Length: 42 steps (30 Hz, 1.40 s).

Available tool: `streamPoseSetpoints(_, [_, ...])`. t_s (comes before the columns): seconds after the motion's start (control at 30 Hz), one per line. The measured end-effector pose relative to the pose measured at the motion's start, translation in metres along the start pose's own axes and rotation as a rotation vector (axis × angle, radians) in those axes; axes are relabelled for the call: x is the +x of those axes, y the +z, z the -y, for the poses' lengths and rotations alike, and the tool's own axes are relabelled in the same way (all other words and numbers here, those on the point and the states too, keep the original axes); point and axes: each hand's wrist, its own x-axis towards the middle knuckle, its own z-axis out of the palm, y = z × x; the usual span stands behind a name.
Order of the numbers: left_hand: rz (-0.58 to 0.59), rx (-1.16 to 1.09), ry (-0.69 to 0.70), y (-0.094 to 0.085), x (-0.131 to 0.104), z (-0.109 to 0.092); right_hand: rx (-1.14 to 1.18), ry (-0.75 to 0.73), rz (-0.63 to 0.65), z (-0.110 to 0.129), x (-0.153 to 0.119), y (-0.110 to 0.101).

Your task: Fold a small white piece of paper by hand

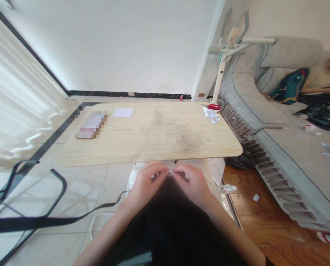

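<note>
Close to my body, just in front of the table's near edge, both hands meet at the fingertips. Between them is a small white piece of paper, mostly hidden by the fingers. My left hand pinches its left side, thumb against fingers. The opposite side is pinched by my right hand in the same way. Folded white paper shapes lie at the table's far right corner, beside a red ring-shaped object. A flat stack of white paper rests near the far edge.
The wooden table spans the space ahead, with a pixelated object on its left. A grey sofa with a seated person is at right. A white bottle lies low on the right; a black metal frame stands left.
</note>
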Motion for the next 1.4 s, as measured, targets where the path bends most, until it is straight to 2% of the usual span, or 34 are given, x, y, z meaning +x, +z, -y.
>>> streamPoseSetpoints(0.1, [-0.014,0.010,0.023,0.0011,-0.0002,-0.0006,0.005,-0.016,-0.016,-0.0005,-0.0007,0.0017])
streamPoseSetpoints(0.27, [-0.046,-0.004,-0.013,0.0038,-0.0007,-0.0025,0.070,0.000,-0.050,-0.0001,-0.0007,0.0022])
streamPoseSetpoints(0.4, [-0.073,-0.007,0.062,0.0054,-0.0014,-0.0011,0.092,-0.003,-0.065,0.0014,0.0000,0.0015])
streamPoseSetpoints(0.8, [-0.024,0.087,0.170,0.0022,-0.0015,0.0006,0.103,-0.079,-0.092,0.0038,0.0012,-0.0006])
streamPoseSetpoints(1.4, [-0.092,-0.015,0.081,0.0073,-0.0007,-0.0070,0.187,-0.011,-0.141,0.0054,0.0026,0.0004])
